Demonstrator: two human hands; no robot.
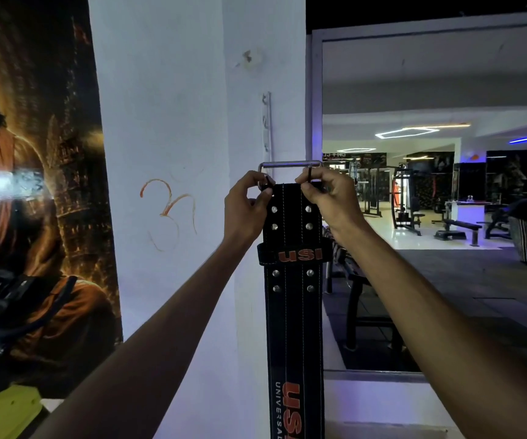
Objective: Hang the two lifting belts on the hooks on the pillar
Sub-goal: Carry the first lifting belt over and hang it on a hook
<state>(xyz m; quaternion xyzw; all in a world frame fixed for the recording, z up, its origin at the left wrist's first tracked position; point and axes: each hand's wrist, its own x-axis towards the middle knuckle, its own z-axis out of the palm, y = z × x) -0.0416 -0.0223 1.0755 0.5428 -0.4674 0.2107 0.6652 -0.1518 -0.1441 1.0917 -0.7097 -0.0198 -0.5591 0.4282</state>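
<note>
A black lifting belt point(293, 312) with orange USI lettering hangs straight down in front of the white pillar point(173, 122). Its metal buckle point(289, 165) is at the top. My left hand point(246, 207) pinches the belt's upper left corner by the buckle. My right hand point(328, 198) pinches the upper right corner. A narrow vertical strip of hooks point(266, 122) is fixed to the pillar just above and slightly left of the buckle. No belt hangs on it. A second belt is not in view.
A large dark poster point(34, 185) covers the wall left of the pillar. To the right, a framed mirror or opening point(439, 153) shows a gym floor with benches and machines. A yellow-green object point(2, 413) sits at the lower left.
</note>
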